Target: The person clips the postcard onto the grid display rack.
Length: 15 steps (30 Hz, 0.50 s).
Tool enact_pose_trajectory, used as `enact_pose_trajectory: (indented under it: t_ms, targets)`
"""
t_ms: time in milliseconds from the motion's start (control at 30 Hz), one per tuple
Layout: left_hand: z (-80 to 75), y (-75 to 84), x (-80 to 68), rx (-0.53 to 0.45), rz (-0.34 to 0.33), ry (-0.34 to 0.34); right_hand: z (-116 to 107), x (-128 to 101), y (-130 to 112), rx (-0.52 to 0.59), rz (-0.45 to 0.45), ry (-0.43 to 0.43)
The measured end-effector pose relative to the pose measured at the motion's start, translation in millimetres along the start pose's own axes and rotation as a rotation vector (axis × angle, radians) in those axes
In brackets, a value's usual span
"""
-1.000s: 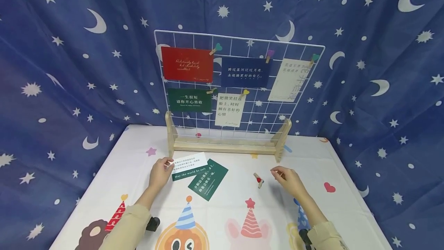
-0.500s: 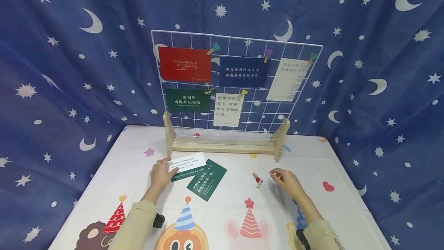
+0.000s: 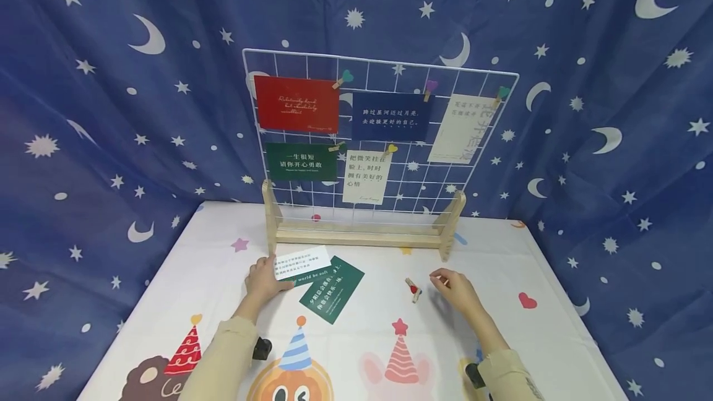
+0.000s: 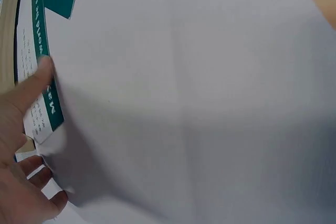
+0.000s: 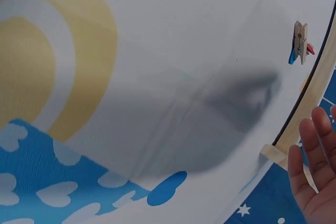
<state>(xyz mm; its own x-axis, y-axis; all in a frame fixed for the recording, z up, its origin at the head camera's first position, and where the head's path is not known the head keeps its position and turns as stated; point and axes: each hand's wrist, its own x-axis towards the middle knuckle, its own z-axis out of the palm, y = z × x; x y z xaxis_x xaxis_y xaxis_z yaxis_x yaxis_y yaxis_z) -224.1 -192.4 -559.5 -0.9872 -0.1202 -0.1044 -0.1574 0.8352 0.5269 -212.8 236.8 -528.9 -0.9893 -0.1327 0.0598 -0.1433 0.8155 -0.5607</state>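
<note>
My left hand [image 3: 263, 278] is at the left end of a white card with a green strip [image 3: 303, 262], its thumb over the strip and other fingers at the card's far side. The left wrist view shows the thumb across the card [image 4: 52, 106] and the remaining fingers spread. A green card with white writing [image 3: 332, 289] lies partly under this card. My right hand [image 3: 458, 293] hovers just right of small wooden clothespins [image 3: 413, 289], holding nothing, fingers loosely bent. Red and blue parts show on the clothespins [image 5: 300, 44] in the right wrist view.
Behind the cards stands a white wire grid [image 3: 403, 194] on a wooden base [image 3: 356, 238]. Clothespins hold a red card [image 3: 298, 104], a blue card [image 3: 390, 116], a green card [image 3: 301, 161] and white cards [image 3: 367, 177] on it. A starry blue curtain [image 3: 184, 141] surrounds the printed tablecloth [image 3: 356, 339].
My left thumb has slid from the white card's upper left corner down onto its green strip, with the hand opening wider around that end. My right hand has shifted slightly left, towards the clothespins.
</note>
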Motion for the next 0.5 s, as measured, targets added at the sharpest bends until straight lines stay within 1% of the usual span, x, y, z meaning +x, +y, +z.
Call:
enact_pose_trajectory:
  t_ms: [133, 333, 500]
  targets:
    - [-5.9, 8.0, 2.2, 0.046, -0.023, -0.055, 1, 3, -1, 0.002, -0.028, -0.012]
    - [-18.7, 24.6, -0.7, 0.121, -0.055, -0.165, 1, 9, -2, -0.012, -0.043, -0.031]
    - [-20.5, 32.1, -1.0, 0.204, -0.082, -0.194, 6, 4, -1, 0.025, -0.040, -0.067]
